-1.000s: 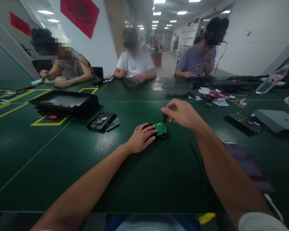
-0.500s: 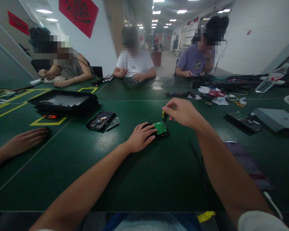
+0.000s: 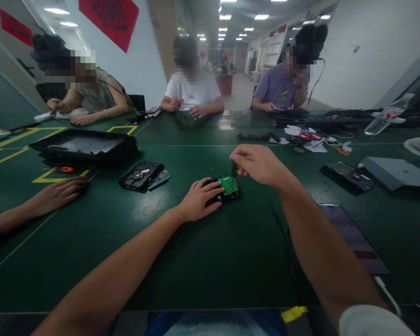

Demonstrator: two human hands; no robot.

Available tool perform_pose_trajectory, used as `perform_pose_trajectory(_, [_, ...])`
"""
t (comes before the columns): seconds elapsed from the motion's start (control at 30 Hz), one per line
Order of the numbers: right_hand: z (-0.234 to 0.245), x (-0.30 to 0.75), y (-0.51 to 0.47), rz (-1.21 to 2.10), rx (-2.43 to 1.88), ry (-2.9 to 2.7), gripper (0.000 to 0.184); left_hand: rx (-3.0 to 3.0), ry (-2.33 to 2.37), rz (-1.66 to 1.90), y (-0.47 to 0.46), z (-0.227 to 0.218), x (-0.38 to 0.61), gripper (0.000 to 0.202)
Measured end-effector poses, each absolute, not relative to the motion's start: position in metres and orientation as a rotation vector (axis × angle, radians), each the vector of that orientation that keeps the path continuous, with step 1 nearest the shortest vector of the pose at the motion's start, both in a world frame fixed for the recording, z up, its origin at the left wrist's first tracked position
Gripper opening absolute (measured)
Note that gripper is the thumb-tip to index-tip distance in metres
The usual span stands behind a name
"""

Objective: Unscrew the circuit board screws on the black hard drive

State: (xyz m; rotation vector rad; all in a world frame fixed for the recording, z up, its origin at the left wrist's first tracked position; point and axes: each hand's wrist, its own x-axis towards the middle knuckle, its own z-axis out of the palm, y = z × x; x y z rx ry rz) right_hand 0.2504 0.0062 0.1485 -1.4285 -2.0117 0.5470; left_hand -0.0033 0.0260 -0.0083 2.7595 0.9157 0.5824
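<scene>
A hard drive (image 3: pixel 236 193) with a green circuit board (image 3: pixel 227 185) facing up lies on the table in front of me. My left hand (image 3: pixel 199 201) rests on its left part, fingers stretched out and spread over the casing. In my right hand (image 3: pixel 254 164) is a small screwdriver (image 3: pixel 234 169), pinched by the handle and held upright. Its thin shaft points down at the right part of the board; whether the tip sits in a screw is too small to tell. A few tiny bits, perhaps screws (image 3: pixel 213 169), lie just behind the drive.
Left of the drive lie another hard drive (image 3: pixel 142 175) and a loose circuit board (image 3: pixel 160 179). Stacked black trays (image 3: pixel 87 147) and another person's hand (image 3: pixel 65 190) are further left. On the right are a phone (image 3: pixel 352 235), a third drive (image 3: pixel 350 176) and a grey box (image 3: pixel 395 172).
The whole view has shifted slightly. The other person's hand at left has moved a little to the right. In my right hand the screwdriver handle has turned slightly; my left hand stays on the drive.
</scene>
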Motion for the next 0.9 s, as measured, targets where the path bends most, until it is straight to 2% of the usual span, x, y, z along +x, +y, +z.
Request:
perform_pose_trajectory(0.13, [0.15, 0.251, 0.004, 0.496, -1.42, -2.04, 0.016, 2.773, 0.91, 0.566, 0.025, -0.006, -0.004, 0.055])
perform_pose_trajectory(0.33, [0.156, 0.253, 0.001, 0.595, -1.47, -1.998, 0.018, 2.78, 0.832, 0.555, 0.02, -0.003, -0.001, 0.054])
perform_pose_trajectory(0.6, [0.16, 0.256, -0.002, 0.568, -1.444, -2.04, 0.01, 2.779, 0.84, 0.522, 0.023, -0.006, -0.002, 0.056])
perform_pose_trajectory(0.9, [0.162, 0.257, -0.003, 0.545, -1.51, -2.03, 0.016, 2.786, 0.841, 0.507, 0.023, -0.007, -0.003, 0.057])
